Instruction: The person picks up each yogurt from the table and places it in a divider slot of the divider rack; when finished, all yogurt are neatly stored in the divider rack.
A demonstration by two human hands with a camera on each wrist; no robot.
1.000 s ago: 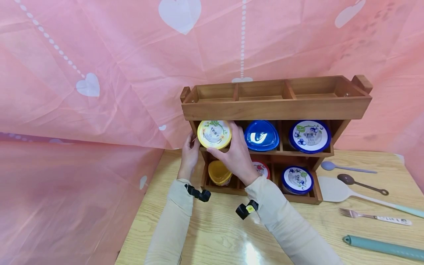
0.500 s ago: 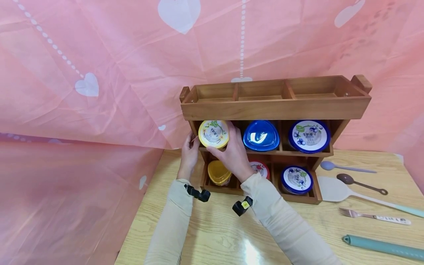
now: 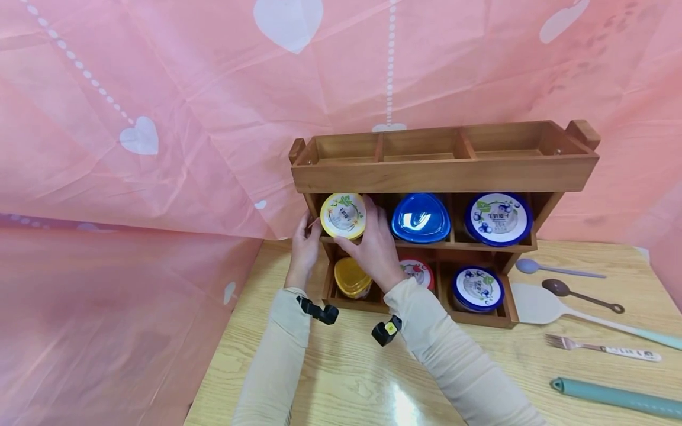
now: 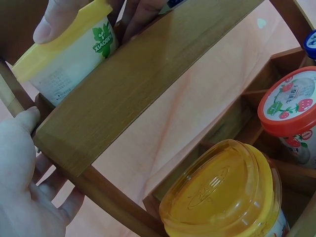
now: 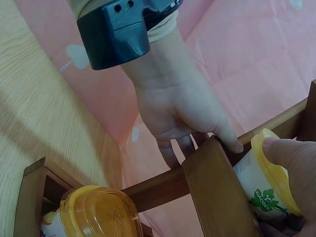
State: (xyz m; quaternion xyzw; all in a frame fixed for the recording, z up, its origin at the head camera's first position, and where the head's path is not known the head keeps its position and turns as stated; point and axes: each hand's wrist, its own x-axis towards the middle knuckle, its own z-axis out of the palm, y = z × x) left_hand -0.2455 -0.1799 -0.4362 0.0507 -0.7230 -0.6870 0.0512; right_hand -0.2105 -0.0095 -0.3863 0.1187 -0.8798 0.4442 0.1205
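Note:
A white tub with a yellow-rimmed lid (image 3: 343,216) stands in the left compartment of the wooden rack's middle tier (image 3: 444,178). My right hand (image 3: 376,248) holds this tub, with the thumb on the near side of its lid and the fingers at its far right. My left hand (image 3: 304,253) grips the rack's left side post; in the left wrist view its thumb lies at the board's corner and its fingers pass behind. To the right of the held tub sits a blue triangular-lidded tub (image 3: 421,217), then a round blueberry tub (image 3: 498,219).
The lower tier holds an amber-lidded tub (image 3: 351,277), a red-rimmed strawberry tub (image 3: 417,272) and another blueberry tub (image 3: 478,288). At the right lie two spoons, a white spatula (image 3: 537,304), a fork (image 3: 602,348) and a green rod (image 3: 613,396). Pink cloth hangs behind.
The yellow-rimmed tub has moved slightly right and deeper into its compartment, held by my right hand. My right wrist has shifted a little left. The left hand stays in place.

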